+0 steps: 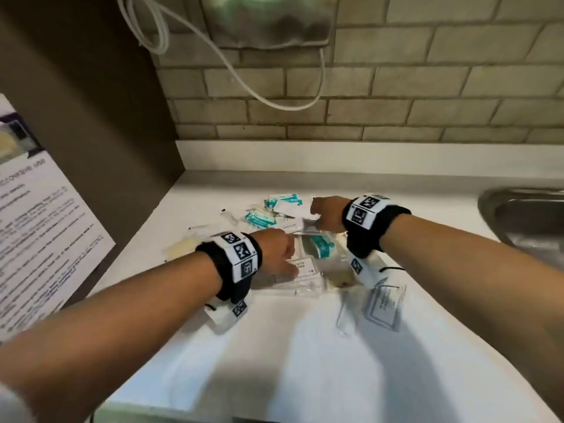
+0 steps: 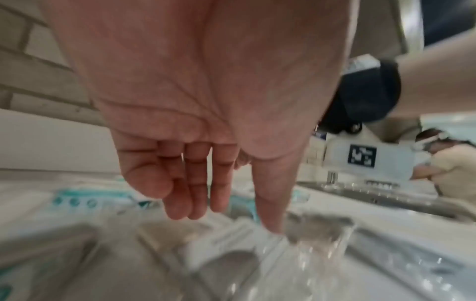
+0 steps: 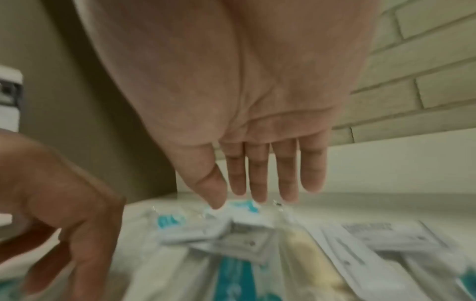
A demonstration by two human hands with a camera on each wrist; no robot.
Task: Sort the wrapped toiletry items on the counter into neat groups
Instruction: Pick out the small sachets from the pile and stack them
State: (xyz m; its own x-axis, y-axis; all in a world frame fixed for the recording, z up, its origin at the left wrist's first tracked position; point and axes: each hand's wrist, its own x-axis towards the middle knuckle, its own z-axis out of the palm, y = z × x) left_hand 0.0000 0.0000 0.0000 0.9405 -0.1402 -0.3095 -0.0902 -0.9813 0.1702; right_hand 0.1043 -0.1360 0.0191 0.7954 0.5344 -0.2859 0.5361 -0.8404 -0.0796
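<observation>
A loose pile of wrapped toiletry items lies on the white counter (image 1: 290, 361). It holds teal-and-white sachets (image 1: 283, 199), a teal packet (image 1: 322, 244), a clear labelled packet (image 1: 305, 267) and a yellowish wrapped item (image 1: 183, 245). Another clear labelled packet (image 1: 386, 303) lies apart at the right. My left hand (image 1: 290, 264) is over the clear packet, fingers loosely extended, thumb tip touching the clear wrapper (image 2: 296, 254). My right hand (image 1: 317, 218) reaches over the pile's far side with straight fingers (image 3: 285, 179), its thumb tip at a white sachet (image 3: 247, 226). Neither hand grips anything.
A steel sink (image 1: 525, 215) borders the counter on the right. A brown cabinet side (image 1: 91, 117) with a printed notice (image 1: 39, 224) closes the left. A tiled backsplash (image 1: 396, 87) and a hanging white cable (image 1: 244, 80) are behind. Another person (image 2: 450, 163) stands beyond the sink.
</observation>
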